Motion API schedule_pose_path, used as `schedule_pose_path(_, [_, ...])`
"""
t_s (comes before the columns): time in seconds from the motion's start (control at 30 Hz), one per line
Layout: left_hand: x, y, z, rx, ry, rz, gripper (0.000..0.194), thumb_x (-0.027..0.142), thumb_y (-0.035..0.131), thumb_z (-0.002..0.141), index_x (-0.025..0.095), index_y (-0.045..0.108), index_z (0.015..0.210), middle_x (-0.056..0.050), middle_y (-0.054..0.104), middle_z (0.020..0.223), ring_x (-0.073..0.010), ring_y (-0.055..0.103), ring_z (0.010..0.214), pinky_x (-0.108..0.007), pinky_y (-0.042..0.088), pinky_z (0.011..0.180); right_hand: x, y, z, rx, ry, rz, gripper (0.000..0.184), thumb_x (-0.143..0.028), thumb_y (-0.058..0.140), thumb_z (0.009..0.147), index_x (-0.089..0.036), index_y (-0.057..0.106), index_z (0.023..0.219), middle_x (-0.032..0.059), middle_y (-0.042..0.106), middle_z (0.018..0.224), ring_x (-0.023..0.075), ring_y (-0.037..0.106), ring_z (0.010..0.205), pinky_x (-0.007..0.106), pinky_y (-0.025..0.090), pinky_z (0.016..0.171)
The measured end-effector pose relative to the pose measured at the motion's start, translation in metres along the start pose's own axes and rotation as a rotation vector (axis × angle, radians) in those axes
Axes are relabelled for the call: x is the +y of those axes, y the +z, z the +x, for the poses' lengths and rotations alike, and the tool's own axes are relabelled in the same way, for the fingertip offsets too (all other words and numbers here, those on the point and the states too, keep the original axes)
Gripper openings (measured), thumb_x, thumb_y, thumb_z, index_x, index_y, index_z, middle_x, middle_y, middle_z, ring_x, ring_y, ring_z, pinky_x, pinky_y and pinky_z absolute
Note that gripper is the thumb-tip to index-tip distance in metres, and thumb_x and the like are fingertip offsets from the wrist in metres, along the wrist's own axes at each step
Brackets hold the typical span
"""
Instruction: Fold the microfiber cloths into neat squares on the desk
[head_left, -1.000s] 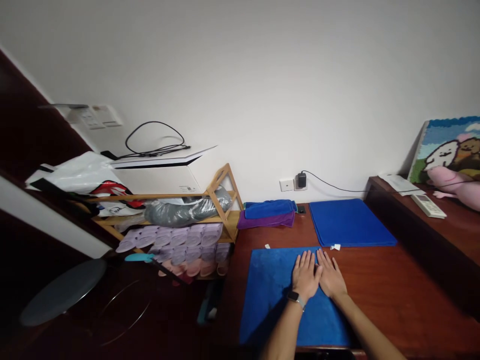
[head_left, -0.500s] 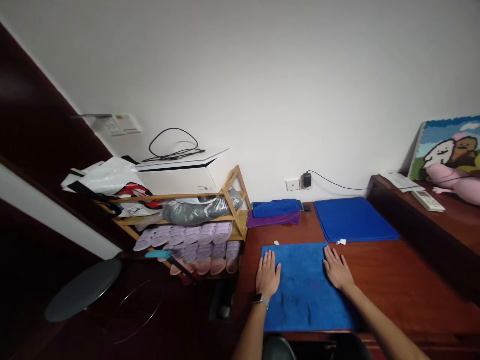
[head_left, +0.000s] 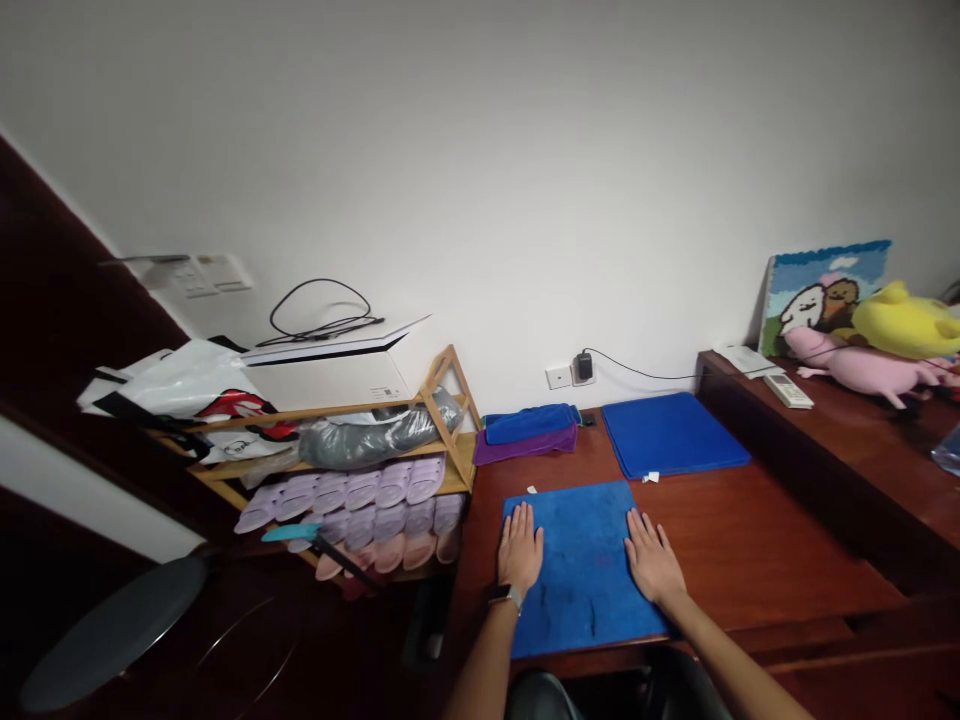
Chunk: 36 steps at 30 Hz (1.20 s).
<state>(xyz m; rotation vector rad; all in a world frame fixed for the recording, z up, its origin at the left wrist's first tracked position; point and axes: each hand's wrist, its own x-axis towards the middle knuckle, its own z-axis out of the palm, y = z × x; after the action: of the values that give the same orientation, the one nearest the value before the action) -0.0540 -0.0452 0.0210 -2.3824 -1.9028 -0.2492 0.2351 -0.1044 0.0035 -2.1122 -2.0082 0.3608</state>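
A blue cloth [head_left: 581, 570] with dark smudges lies spread flat on the reddish-brown wooden desk [head_left: 772, 540], close to the front edge. My left hand [head_left: 520, 550] rests palm down on its left side, fingers stretched out, with a watch on the wrist. On the opposite side my right hand [head_left: 654, 560] lies flat across the cloth's right edge, fingers slightly spread. Behind it sits a neat stack of folded blue cloths [head_left: 671, 435] with a white tag. Farther left, a folded blue cloth [head_left: 532, 424] lies on top of a purple cloth [head_left: 525, 446].
Left of the desk stands a wooden rack [head_left: 454, 400] with slippers [head_left: 375, 487], a white box [head_left: 330, 380] and bags. A round stool [head_left: 112, 630] is at lower left. On the raised right ledge are a remote [head_left: 788, 390], plush toys [head_left: 862, 368] and a picture [head_left: 817, 290].
The view has turned right, so the scene sits farther left and a yellow plush toy shows. Both hands stay flat on the spread cloth.
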Motion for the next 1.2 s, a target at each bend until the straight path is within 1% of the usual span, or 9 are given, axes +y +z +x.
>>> schedule_pose_path(0.07, [0.037,0.000,0.001,0.038,0.083,-0.055,0.059,0.033,0.025,0.108,0.015,0.039,0.162,-0.011,0.038,0.168,-0.0242,0.033,0.157,-0.049,0.027,0.130,0.000,0.000,0.001,0.001,-0.003,0.013,0.068,-0.044,0.016,0.105,-0.017,0.028,0.166,0.0024,0.025,0.172,0.0236,0.019,0.161,0.047,0.015,0.131])
schedule_pose_path(0.2, [0.139,0.011,-0.001,0.012,0.263,-0.234,0.060,0.042,0.021,0.110,0.019,0.033,0.164,-0.006,0.033,0.170,-0.0225,0.028,0.159,-0.049,0.027,0.131,0.005,0.003,0.000,-0.006,-0.035,-0.004,0.067,-0.040,0.019,0.104,-0.018,0.030,0.166,0.0038,0.025,0.172,0.0257,0.018,0.161,0.049,0.015,0.131])
schedule_pose_path(0.27, [0.170,0.017,-0.004,-0.054,0.273,-0.279,0.061,0.042,0.018,0.110,0.020,0.031,0.165,-0.006,0.034,0.170,-0.0221,0.029,0.159,-0.048,0.028,0.131,0.006,0.003,0.000,-0.014,-0.062,-0.030,0.066,-0.035,0.022,0.102,-0.018,0.031,0.165,0.0036,0.024,0.172,0.0263,0.017,0.161,0.050,0.015,0.131])
schedule_pose_path(0.3, [0.175,0.018,-0.007,-0.081,0.268,-0.281,0.061,0.042,0.017,0.110,0.021,0.030,0.165,-0.005,0.035,0.170,-0.0219,0.029,0.159,-0.048,0.028,0.131,0.006,0.002,-0.001,-0.019,-0.066,-0.040,0.066,-0.033,0.022,0.101,-0.018,0.031,0.165,0.0033,0.023,0.172,0.0262,0.017,0.162,0.050,0.015,0.131])
schedule_pose_path(0.37, [0.160,0.018,-0.015,-0.104,0.253,-0.248,0.060,0.042,0.018,0.110,0.023,0.028,0.166,-0.004,0.034,0.170,-0.0220,0.028,0.159,-0.049,0.027,0.131,0.004,0.001,-0.001,-0.025,-0.049,-0.043,0.067,-0.034,0.019,0.102,-0.015,0.029,0.165,0.0030,0.023,0.172,0.0257,0.017,0.162,0.049,0.015,0.131])
schedule_pose_path(0.57, [0.030,0.002,-0.057,-0.065,0.023,-0.011,0.060,0.043,0.028,0.109,0.024,0.030,0.166,-0.007,0.033,0.170,-0.0271,0.031,0.158,-0.054,0.033,0.128,0.001,0.000,-0.001,-0.018,0.001,-0.019,0.069,-0.042,0.014,0.104,-0.013,0.026,0.166,0.0022,0.022,0.173,0.0242,0.019,0.161,0.047,0.015,0.131])
schedule_pose_path(0.67, [-0.004,-0.002,-0.070,-0.044,-0.041,0.056,0.059,0.041,0.030,0.109,0.024,0.031,0.166,-0.007,0.035,0.170,-0.0269,0.033,0.157,-0.052,0.034,0.127,0.001,-0.001,0.000,-0.008,0.003,-0.016,0.069,-0.042,0.016,0.104,-0.015,0.027,0.166,0.0030,0.025,0.172,0.0244,0.021,0.161,0.048,0.016,0.131])
schedule_pose_path(1.07, [0.000,-0.003,-0.071,-0.031,-0.065,0.038,0.061,0.042,0.030,0.108,0.019,0.038,0.163,-0.008,0.035,0.170,-0.0255,0.030,0.158,-0.048,0.030,0.129,0.007,0.005,-0.047,-0.032,0.003,-0.062,0.068,-0.044,0.016,0.105,-0.019,0.028,0.166,-0.0001,0.027,0.172,0.0235,0.019,0.161,0.048,0.015,0.131])
schedule_pose_path(1.2, [-0.004,-0.005,-0.070,-0.034,-0.055,0.041,0.060,0.041,0.031,0.108,0.019,0.038,0.163,-0.009,0.037,0.169,-0.0258,0.031,0.158,-0.050,0.030,0.129,0.004,0.000,-0.051,-0.012,0.003,-0.049,0.068,-0.044,0.016,0.105,-0.018,0.027,0.166,0.0003,0.025,0.172,0.0232,0.019,0.161,0.048,0.014,0.132])
